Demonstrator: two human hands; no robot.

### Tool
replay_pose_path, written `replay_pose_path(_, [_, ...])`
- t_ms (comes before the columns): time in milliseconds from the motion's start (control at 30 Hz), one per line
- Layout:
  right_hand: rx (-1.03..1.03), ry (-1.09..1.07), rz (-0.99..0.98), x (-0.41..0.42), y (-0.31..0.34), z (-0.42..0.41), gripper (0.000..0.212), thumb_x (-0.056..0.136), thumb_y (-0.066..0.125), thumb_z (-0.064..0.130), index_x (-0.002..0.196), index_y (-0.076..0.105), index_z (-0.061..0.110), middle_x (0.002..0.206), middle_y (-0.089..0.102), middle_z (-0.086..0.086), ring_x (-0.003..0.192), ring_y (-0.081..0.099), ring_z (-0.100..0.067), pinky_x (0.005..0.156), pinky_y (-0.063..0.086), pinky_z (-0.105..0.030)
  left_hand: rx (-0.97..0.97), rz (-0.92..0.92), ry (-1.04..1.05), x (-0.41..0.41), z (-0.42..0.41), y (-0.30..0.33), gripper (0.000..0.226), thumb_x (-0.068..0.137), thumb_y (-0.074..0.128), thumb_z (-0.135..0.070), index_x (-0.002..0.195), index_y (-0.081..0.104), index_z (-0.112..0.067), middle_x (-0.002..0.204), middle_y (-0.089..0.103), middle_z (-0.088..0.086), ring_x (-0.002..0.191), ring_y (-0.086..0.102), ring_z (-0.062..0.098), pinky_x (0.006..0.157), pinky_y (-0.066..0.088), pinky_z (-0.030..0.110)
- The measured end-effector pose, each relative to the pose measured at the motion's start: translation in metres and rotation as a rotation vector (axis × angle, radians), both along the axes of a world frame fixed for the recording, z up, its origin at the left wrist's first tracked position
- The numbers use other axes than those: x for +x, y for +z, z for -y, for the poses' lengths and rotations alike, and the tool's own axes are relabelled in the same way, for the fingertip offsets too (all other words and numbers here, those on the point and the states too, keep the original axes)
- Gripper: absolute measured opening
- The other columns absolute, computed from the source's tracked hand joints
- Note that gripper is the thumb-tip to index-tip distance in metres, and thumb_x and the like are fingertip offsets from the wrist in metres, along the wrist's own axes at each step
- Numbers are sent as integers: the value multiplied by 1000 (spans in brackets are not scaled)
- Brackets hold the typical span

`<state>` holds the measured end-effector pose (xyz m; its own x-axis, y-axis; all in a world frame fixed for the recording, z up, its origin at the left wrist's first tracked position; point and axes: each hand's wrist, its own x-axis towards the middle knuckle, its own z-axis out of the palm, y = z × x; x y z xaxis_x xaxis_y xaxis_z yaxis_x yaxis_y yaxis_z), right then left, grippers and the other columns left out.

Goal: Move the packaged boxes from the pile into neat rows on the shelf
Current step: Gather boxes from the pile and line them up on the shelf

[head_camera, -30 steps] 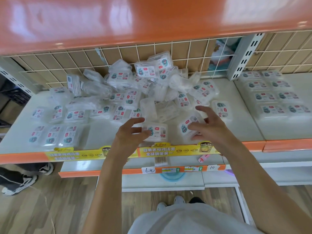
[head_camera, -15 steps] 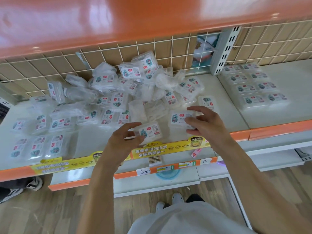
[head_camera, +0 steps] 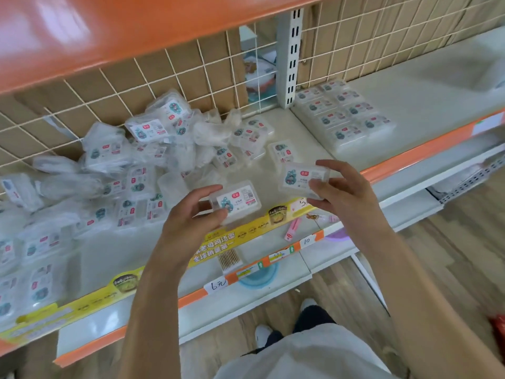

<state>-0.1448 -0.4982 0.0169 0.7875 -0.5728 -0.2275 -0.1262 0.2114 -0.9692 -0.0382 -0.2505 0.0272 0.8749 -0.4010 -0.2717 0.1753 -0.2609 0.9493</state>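
A loose pile of clear plastic boxes with white labels [head_camera: 153,149] lies on the white shelf [head_camera: 295,132] against the wire grid back. My left hand [head_camera: 188,217] grips one labelled box [head_camera: 237,201] by its left end, lifted a little above the shelf's front edge. My right hand [head_camera: 344,192] pinches a second box [head_camera: 303,177] from its right side, raised over the shelf. Neat rows of the same boxes [head_camera: 344,113] lie on the adjoining shelf section to the right. More boxes in rows [head_camera: 38,258] sit at the far left.
An orange shelf [head_camera: 136,26] overhangs close above. A white slotted upright [head_camera: 289,56] divides the two shelf sections. Lower shelves with price tags [head_camera: 216,285] and small items jut out below. My shoes [head_camera: 262,335] stand on the wooden floor.
Both hands have lifted their boxes off the shelf and drawn them toward the front. The view has swung to the right and tilted.
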Motion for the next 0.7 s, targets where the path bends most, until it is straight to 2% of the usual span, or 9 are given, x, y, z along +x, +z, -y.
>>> replay_pose_path(100, [-11,-69,-6,-17,-1,17,31,90,70,6,116,67,22,107,73,-14,95,74,-25,83,61,-35,-20,-7,-40,-4,24,-1,41,89,71,-7,118,69,-36,103,75,-3,97,72,12,80,58,22])
replay_pose_path(200, [-12,-117,-6,-33,-1,38,30,91,69,6,118,67,20,105,73,-13,93,74,-24,80,61,-31,-38,-17,-79,-11,52,-3,39,90,70,-8,118,69,-35,103,76,-3,97,73,12,81,58,22])
replay_pose_path(433, [-49,-134,-30,-44,2,110,32,92,69,8,122,66,20,103,74,-14,92,74,-24,82,62,-32,-25,6,-125,-21,132,-9,37,92,69,-14,116,69,-43,103,75,-5,96,73,14,94,57,39])
replay_pose_path(567, [-97,-106,-65,-42,3,166,33,92,69,7,121,67,20,101,74,-13,91,74,-24,78,62,-28,-32,-6,-100,-28,186,-12,37,91,70,-16,116,69,-44,106,75,-1,99,72,16,98,55,41])
replay_pose_path(700, [-129,-21,-117,-29,2,223,33,91,70,7,122,66,18,98,74,-14,85,75,-21,73,62,-25,-19,-12,-27,-34,233,-21,40,90,71,-18,115,68,-49,105,76,-5,99,72,12,96,56,40])
